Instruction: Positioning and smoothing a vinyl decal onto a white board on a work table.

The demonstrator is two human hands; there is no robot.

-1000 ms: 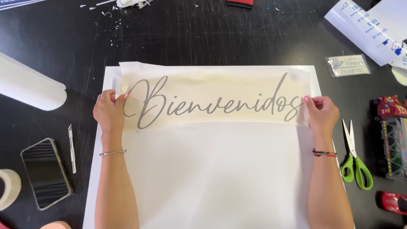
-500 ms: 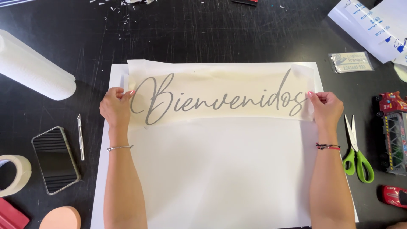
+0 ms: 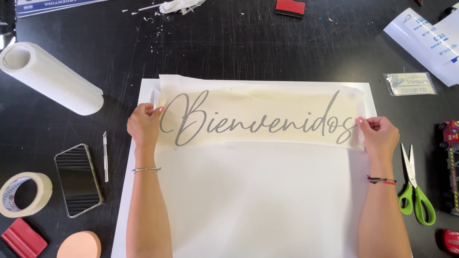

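Holding: both hands pinch the ends of a long cream transfer strip (image 3: 260, 114) with grey script lettering, spread flat across the upper part of a white sheet (image 3: 258, 205).
Head view, left hand (image 3: 142, 125): fingers closed on the strip's left end, thumb on top; thin bracelet at the wrist.
Head view, right hand (image 3: 380, 134): fingers closed on the strip's right end; red and dark cord bracelet at the wrist.
Strip position: lies level, nearly the sheet's full width, top edge just below the sheet's top edge.
Surface: black scratched table (image 3: 248, 43) under everything.
Left side: white paper roll (image 3: 50, 79) lying tilted, craft knife (image 3: 105, 155), dark phone (image 3: 78, 179), masking tape ring (image 3: 24, 193), red block (image 3: 23, 239), peach round sponge (image 3: 79, 245).
Right side: green-handled scissors (image 3: 415, 186) just beside the right wrist, red toy vehicle (image 3: 448, 165) at the edge.
Labels: small clear rectangular packet (image 3: 410, 83) with a pale printed card, upper right; white printed sheets (image 3: 430, 40) with blue marks beyond it, at the corner.
Top edge: red block (image 3: 289, 7), white scraps (image 3: 179, 5).
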